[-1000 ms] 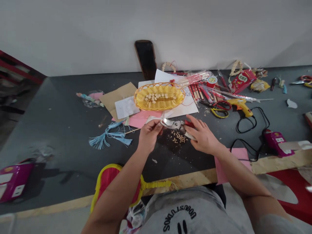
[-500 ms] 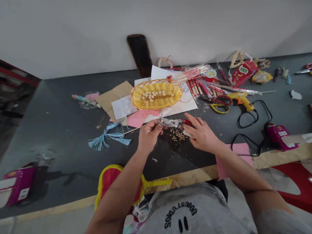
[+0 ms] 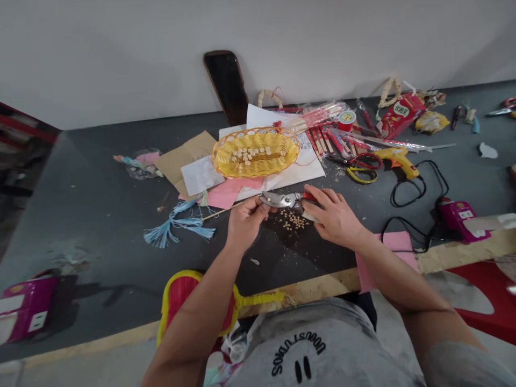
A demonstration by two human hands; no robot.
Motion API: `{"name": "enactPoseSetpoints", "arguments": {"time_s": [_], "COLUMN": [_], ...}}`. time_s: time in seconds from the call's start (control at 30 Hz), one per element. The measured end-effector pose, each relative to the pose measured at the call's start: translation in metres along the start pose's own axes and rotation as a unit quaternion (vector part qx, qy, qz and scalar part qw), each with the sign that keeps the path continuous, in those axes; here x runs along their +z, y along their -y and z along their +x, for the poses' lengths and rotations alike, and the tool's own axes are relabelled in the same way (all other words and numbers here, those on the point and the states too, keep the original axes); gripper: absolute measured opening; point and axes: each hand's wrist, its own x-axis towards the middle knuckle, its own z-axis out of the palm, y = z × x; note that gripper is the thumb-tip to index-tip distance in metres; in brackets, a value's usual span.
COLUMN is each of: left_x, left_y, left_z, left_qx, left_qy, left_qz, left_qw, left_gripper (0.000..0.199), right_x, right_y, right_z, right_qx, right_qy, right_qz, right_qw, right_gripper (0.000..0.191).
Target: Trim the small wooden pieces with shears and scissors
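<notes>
My right hand [image 3: 336,217] is wrapped round the handles of a pair of pruning shears [image 3: 282,200], one of them red. Their metal jaws point left and meet the fingertips of my left hand [image 3: 245,221]. Pinched there between thumb and fingers is a small pale piece [image 3: 269,200], right at the blades; its full shape is hidden. A thin stick [image 3: 220,214] runs from a light blue tassel [image 3: 179,228] towards my left hand, and I cannot tell whether I hold it. Below the shears lies a scatter of small tan bits [image 3: 293,220].
Behind my hands a yellow woven basket [image 3: 278,167] holds small pale pieces on top of papers. Scissors [image 3: 363,174], a yellow glue gun [image 3: 397,161] and its cord lie right. A phone [image 3: 226,86] leans on the wall. A red-and-yellow fan-shaped item [image 3: 181,287] sits at the front edge.
The whole view has shifted slightly, with things on the table appearing a little higher and further left. Both hands keep nearly the same place and grip at the shears.
</notes>
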Motion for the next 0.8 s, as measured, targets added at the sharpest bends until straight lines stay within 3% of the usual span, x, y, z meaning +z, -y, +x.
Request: {"name": "enactPoseSetpoints", "arguments": {"time_s": [0.23, 0.33, 0.43, 0.53, 0.8], "left_x": [-0.004, -0.005, -0.003, 0.001, 0.000], "left_y": [0.003, 0.001, -0.005, -0.011, -0.013], "left_z": [0.000, 0.000, -0.002, -0.005, -0.008], "left_qx": [0.029, 0.040, 0.052, 0.060, 0.043], "left_qy": [0.003, -0.011, -0.006, -0.003, 0.005], "left_qz": [0.022, 0.039, 0.053, 0.065, 0.075], "left_qw": [0.999, 0.998, 0.997, 0.996, 0.996], "left_gripper": [0.021, 0.021, 0.019, 0.020, 0.024], "right_x": [0.007, 0.012, 0.013, 0.012, 0.011], "right_y": [-0.001, 0.000, 0.002, 0.003, 0.001], "right_z": [0.001, 0.002, 0.002, 0.003, 0.000], "right_qx": [0.010, 0.025, 0.037, 0.051, 0.046], "right_qy": [-0.030, -0.052, -0.027, -0.002, -0.014], "right_qz": [0.019, 0.052, 0.040, 0.022, 0.043], "right_qw": [0.999, 0.997, 0.998, 0.998, 0.998], "right_gripper": [0.045, 0.061, 0.075, 0.070, 0.066]}}
